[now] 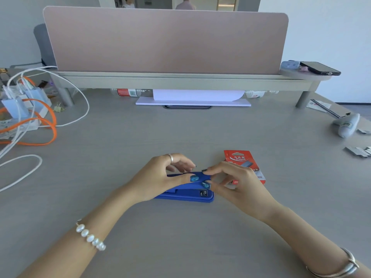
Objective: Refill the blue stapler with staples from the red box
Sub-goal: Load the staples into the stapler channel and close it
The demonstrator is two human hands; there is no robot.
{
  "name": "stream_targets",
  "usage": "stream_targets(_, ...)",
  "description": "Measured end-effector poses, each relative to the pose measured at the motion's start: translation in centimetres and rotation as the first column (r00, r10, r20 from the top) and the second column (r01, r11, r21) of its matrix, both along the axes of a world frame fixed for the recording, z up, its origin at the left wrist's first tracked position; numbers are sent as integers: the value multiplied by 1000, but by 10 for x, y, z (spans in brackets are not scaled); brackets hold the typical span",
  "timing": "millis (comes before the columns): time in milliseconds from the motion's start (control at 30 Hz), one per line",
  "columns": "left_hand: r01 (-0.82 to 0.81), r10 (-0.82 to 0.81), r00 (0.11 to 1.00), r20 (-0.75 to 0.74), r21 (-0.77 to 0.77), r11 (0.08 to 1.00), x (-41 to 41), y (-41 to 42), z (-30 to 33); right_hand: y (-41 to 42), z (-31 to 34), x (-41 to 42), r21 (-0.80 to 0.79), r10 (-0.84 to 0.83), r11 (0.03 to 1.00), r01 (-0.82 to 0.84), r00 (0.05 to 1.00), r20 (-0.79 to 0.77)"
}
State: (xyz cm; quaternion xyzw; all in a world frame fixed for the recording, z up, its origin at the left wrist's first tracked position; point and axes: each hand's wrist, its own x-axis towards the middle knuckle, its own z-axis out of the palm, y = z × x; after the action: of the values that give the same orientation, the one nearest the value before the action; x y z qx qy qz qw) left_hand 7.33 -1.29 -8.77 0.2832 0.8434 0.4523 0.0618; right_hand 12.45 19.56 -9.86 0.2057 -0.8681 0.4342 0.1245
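Observation:
The blue stapler [188,194] lies flat on the grey desk, its front end pointing right. My left hand [160,177] rests over its top arm, thumb pressed along the side. My right hand [234,181] pinches the stapler's front tip between thumb and forefinger; a small dark piece shows just above that forefinger. The red staple box [242,158] lies flat on the desk just behind my right hand, partly hidden by the fingers. The stapler's rear half is covered by my left hand.
Orange and white cables with chargers [26,117] crowd the left. A raised shelf with a pink screen [164,41] spans the back, with a phone [321,68] on its right end. A white tool [346,125] and loose staple strips [359,151] lie at right.

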Motion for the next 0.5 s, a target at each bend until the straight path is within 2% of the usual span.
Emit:
stream_targets(233,7,-9,999,39,30,1000,1,-3,-11,3,-2,1,40,-13,999,10,996,89)
stream_targets(500,-25,23,999,48,58,998,2,-2,-13,4,-1,1,85,-39,996,33,996,74)
